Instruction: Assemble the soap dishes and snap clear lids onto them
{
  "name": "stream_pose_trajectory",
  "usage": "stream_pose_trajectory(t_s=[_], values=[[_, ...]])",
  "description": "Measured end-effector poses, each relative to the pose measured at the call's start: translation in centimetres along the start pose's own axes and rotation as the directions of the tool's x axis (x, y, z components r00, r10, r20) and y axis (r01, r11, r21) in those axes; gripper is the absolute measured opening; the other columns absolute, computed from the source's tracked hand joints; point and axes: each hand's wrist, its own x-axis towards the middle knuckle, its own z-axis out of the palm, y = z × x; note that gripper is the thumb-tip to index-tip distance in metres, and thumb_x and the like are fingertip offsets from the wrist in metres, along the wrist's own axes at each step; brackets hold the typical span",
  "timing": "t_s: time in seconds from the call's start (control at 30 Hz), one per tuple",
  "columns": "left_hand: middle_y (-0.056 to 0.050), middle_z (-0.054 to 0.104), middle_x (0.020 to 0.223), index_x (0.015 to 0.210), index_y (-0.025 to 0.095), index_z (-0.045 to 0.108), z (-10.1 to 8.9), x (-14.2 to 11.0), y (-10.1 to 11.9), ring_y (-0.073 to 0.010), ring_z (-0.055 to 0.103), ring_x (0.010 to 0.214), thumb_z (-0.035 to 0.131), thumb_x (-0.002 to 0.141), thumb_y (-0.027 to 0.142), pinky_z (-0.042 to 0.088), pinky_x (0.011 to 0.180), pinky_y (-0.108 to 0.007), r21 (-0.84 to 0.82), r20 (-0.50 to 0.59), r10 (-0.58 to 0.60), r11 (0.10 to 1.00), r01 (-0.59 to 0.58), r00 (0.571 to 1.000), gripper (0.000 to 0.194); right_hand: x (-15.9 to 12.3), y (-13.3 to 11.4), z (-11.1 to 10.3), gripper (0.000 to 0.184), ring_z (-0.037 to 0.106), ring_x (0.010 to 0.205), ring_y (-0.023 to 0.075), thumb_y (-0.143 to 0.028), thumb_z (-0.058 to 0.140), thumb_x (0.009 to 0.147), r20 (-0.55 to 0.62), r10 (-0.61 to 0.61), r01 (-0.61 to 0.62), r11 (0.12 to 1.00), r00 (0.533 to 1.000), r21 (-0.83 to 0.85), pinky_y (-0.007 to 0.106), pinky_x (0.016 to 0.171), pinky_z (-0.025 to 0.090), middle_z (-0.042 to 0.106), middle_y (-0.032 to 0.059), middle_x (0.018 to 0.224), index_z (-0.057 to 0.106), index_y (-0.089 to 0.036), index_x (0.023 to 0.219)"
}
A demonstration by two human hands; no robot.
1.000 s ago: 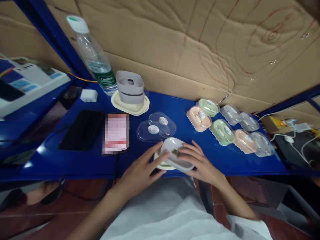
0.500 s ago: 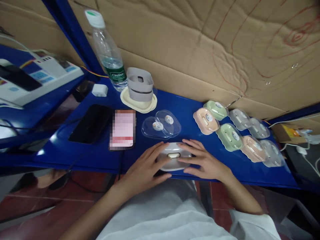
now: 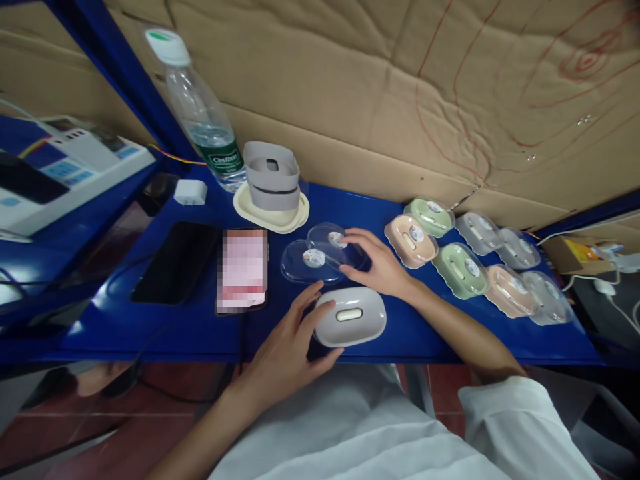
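Observation:
A grey oval soap dish with a cream slot in its middle lies at the front edge of the blue shelf. My left hand curls round its left end, fingers resting on the rim. My right hand reaches past it, its fingers closing on the nearer of two clear plastic lids with round stickers. The second clear lid lies just left of it, overlapping.
Several pink, green and grey lidded dishes sit in rows at the right. A stack of grey and cream trays, a water bottle, a white charger, a phone and a dark tablet lie to the left. Cardboard backs the shelf.
My right hand left the grey dish and moved back to the clear lids. The dish now lies flat under my left hand alone.

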Motion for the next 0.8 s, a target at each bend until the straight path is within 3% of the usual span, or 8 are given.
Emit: stream_pose_trajectory(t_s=[0.13,0.3,0.4,0.5,0.67,0.8], values=[[-0.020,0.037,0.174,0.166,0.032,0.031,0.3,-0.1,-0.4,-0.0371,0.054,0.155,0.086,0.093,0.030,0.058,0.119,-0.056,-0.139,-0.030,-0.131,0.982,0.126,0.991,0.091,-4.4,0.2,-2.7,0.053,0.059,0.148,0.0317,-0.037,0.077,0.098,0.012,-0.157,0.156,0.986,0.987,0.058,0.054,0.123,0.052,0.059,0.0164,0.157,0.060,-0.027,0.147],[-0.016,0.031,0.180,0.176,0.039,0.012,-0.1,-0.1,-0.6,-0.0376,0.048,0.159,0.089,0.091,0.029,0.050,0.127,-0.058,-0.197,0.078,-0.183,0.961,0.195,0.980,0.115,-9.4,-1.9,-3.7,0.062,0.046,0.160,0.0313,-0.027,0.071,0.100,0.221,-0.237,0.224,0.971,0.946,0.081,0.054,0.128,0.047,0.054,0.0199,0.165,0.051,-0.022,0.158],[-0.012,0.030,0.182,0.177,0.041,0.014,-0.5,0.0,-0.6,-0.0353,0.042,0.164,0.080,0.098,0.028,0.048,0.130,-0.055,-0.130,0.158,-0.107,0.983,0.128,0.982,0.103,-10.2,-3.1,-3.2,0.056,0.035,0.167,0.0311,-0.022,0.064,0.101,0.319,-0.257,0.256,0.966,0.912,0.044,0.056,0.131,0.044,0.052,0.0174,0.169,0.054,-0.020,0.157],[-0.010,0.037,0.178,0.176,0.041,0.018,-0.6,0.0,-0.6,-0.0321,0.045,0.162,0.075,0.102,0.029,0.047,0.130,-0.052,-0.101,0.195,-0.070,0.991,0.091,0.978,0.094,-10.2,-3.5,-2.3,0.049,0.030,0.169,0.0323,-0.023,0.064,0.101,0.300,-0.311,0.336,0.941,0.902,-0.037,0.061,0.134,0.037,0.056,0.0147,0.167,0.061,-0.020,0.151],[-0.009,0.038,0.177,0.174,0.039,0.025,-0.7,0.1,-0.6,-0.0297,0.049,0.160,0.075,0.101,0.027,0.050,0.128,-0.049,-0.102,0.211,-0.073,0.990,0.097,0.975,0.089,-10.6,-3.5,-1.1,0.046,0.037,0.165,0.0327,-0.035,0.072,0.105,0.286,-0.404,0.477,0.838,0.869,-0.266,0.063,0.136,0.035,0.062,0.0131,0.161,0.065,-0.022,0.149],[-0.008,0.039,0.178,0.173,0.039,0.028,-1.0,0.3,-0.6,-0.0299,0.048,0.161,0.075,0.101,0.030,0.048,0.130,-0.051,-0.114,0.233,-0.063,0.989,0.091,0.970,0.087,-11.5,-3.7,-1.6,0.044,0.044,0.162,0.0280,-0.028,0.071,0.105,0.302,-0.383,0.460,0.852,0.873,-0.249,0.060,0.138,0.032,0.063,0.0083,0.161,0.066,-0.029,0.150]])
